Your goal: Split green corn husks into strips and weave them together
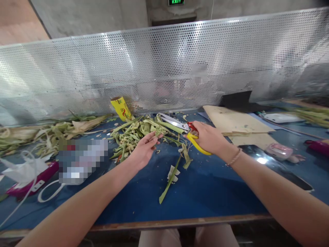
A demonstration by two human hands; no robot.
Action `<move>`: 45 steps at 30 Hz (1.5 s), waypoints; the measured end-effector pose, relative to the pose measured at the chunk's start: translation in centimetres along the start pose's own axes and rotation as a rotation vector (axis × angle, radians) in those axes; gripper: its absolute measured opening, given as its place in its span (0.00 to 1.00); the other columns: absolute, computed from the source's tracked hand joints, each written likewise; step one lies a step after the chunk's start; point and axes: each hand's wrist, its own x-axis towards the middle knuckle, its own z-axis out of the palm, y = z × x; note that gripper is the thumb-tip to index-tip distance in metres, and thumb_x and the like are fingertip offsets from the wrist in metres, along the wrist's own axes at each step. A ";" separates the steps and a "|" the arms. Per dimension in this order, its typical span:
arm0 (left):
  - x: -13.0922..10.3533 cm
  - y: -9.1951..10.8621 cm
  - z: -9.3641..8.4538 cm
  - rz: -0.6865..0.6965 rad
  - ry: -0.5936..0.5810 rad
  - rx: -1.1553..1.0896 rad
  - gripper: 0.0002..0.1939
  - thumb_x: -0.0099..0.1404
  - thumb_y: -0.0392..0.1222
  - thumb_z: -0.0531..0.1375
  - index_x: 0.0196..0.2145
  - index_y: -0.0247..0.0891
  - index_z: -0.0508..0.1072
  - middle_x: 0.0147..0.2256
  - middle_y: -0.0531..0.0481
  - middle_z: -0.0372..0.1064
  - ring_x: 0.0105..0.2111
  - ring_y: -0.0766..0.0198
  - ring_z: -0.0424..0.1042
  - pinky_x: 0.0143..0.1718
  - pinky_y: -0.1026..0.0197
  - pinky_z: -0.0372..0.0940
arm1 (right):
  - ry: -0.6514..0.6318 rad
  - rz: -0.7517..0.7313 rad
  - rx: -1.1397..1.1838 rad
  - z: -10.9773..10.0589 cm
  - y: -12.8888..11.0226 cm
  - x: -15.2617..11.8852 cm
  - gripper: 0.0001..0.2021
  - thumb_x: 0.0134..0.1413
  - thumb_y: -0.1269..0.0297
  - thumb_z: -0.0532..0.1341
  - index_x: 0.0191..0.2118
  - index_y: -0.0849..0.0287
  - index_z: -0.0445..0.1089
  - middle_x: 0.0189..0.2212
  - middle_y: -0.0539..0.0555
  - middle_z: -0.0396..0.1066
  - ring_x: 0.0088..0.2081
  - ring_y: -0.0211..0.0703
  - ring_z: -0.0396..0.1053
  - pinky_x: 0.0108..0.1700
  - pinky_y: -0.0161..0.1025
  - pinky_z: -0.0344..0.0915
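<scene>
My right hand (208,137) is wrapped round the red and yellow handles of scissors (174,122), whose blades point left over the plant pieces. My left hand (146,149) pinches a small green plant piece (158,132) just below the blades. Behind and left of it lies a heap of cut green stalks and leaves (125,135). A single long stalk (169,183) with pale scraps beside it lies on the blue table (200,199) in front of my hands.
A yellow can (121,108) leans behind the heap. More stalks (74,128) lie at the left, near a purple item (38,181) and a white cord. Brown paper (236,120), a dark phone-like slab (275,164) and a pink case (279,151) lie right. A perforated metal screen (164,68) stands behind.
</scene>
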 end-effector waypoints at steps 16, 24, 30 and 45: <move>-0.1 -0.7 0.2 0.037 0.018 -0.028 0.17 0.44 0.26 0.63 0.32 0.37 0.65 0.28 0.55 0.70 0.26 0.69 0.70 0.25 0.66 0.68 | 0.044 -0.207 -0.137 0.6 -2.8 -1.0 0.16 0.49 0.54 0.52 0.37 0.64 0.61 0.35 0.60 0.66 0.36 0.49 0.64 0.39 0.41 0.52; -1.2 -1.0 1.2 -0.033 -0.026 -0.054 0.15 0.43 0.27 0.64 0.31 0.34 0.70 0.28 0.52 0.72 0.28 0.67 0.71 0.27 0.66 0.69 | -0.008 -0.191 -0.046 0.7 -3.5 -1.1 0.14 0.49 0.56 0.53 0.36 0.63 0.61 0.34 0.59 0.66 0.35 0.48 0.64 0.39 0.41 0.53; -1.1 -1.2 1.1 -0.030 0.004 -0.047 0.15 0.43 0.26 0.63 0.31 0.35 0.70 0.28 0.53 0.72 0.28 0.68 0.71 0.28 0.66 0.68 | 0.028 -0.216 -0.035 0.6 -3.9 -1.4 0.13 0.50 0.58 0.53 0.36 0.63 0.63 0.34 0.58 0.66 0.35 0.47 0.64 0.38 0.39 0.54; -1.4 -0.9 1.2 -0.010 -0.109 0.012 0.19 0.45 0.27 0.64 0.34 0.36 0.64 0.27 0.53 0.72 0.30 0.65 0.72 0.31 0.64 0.67 | 0.020 -0.169 -0.077 0.5 -2.6 -1.2 0.09 0.50 0.65 0.50 0.29 0.60 0.66 0.29 0.55 0.70 0.28 0.40 0.65 0.27 0.35 0.50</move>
